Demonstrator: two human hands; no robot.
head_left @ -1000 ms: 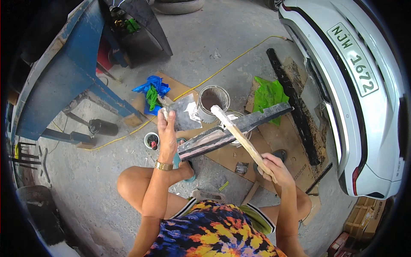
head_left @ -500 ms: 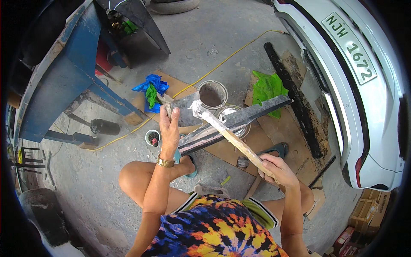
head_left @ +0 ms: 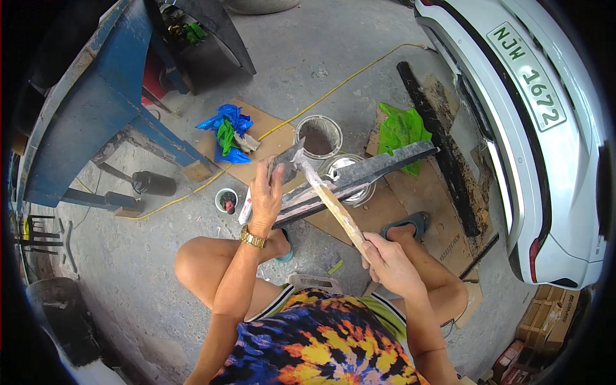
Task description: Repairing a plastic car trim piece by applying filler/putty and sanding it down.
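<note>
My left hand (head_left: 266, 199) is closed around a flat grey spreading plate (head_left: 285, 162), which is tilted up. My right hand (head_left: 390, 264) grips the lower part of a wooden stick (head_left: 339, 215). White paste coats the stick's upper end, which meets the plate's right edge. Just beyond is an open tin (head_left: 319, 153) with grey-brown contents. A second tin (head_left: 364, 196), with white on it, is partly hidden under a long grey-and-black strip (head_left: 398, 163). The strip lies slantwise across in front of me, its left end partly behind my left hand.
Flattened cardboard (head_left: 391, 212) lies under the tins. Left of them are crumpled blue plastic (head_left: 234, 122) and a small white cup (head_left: 226, 201). Green plastic (head_left: 403, 131) lies near a black strip (head_left: 443, 144). A yellow cord (head_left: 346, 83) crosses the floor; a white car (head_left: 513, 128) stands right.
The plate has tilted from nearly face-up to a steeper angle. My right hand has moved left and down, turning the stick steeper. Paste at the stick's tip looks less lumped.
</note>
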